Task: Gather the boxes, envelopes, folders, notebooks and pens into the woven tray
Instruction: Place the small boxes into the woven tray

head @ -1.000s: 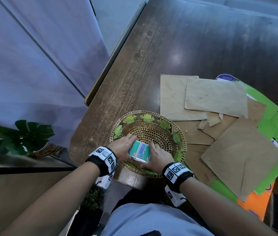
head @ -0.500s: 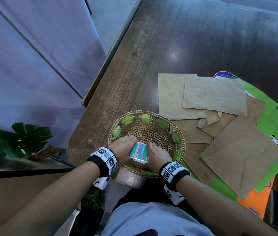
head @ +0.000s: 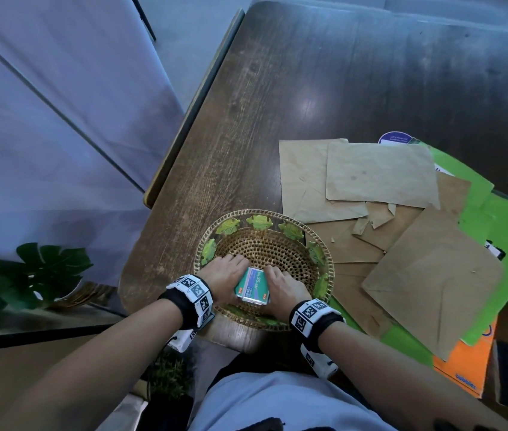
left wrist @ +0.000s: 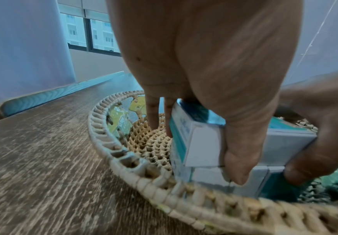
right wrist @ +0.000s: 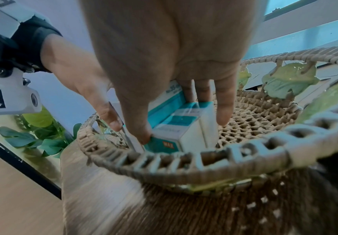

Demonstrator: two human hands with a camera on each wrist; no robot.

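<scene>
A stack of small teal-and-white boxes [head: 252, 286] sits low in the near part of the round woven tray [head: 265, 213]. My left hand [head: 226, 276] grips its left side, thumb on the near end [left wrist: 238, 162] and fingers down the far side. My right hand [head: 284, 286] holds the right side the same way, fingers spread along the boxes [right wrist: 184, 127]. The bottom box is down at the weave just inside the tray's rim [right wrist: 184, 167]. Several brown envelopes [head: 380, 172] lie on the table to the right, one large one [head: 430, 281] closest to the tray.
Green folders [head: 501, 225] and an orange one [head: 464, 371] lie under the envelopes at the right. The tray stands at the dark wooden table's [head: 308, 88] near left corner. Potted plants [head: 44, 269] stand on a low shelf to the left.
Both hands have brought the stack of boxes a little lower and nearer to me inside the tray. Their hold on it is the same.
</scene>
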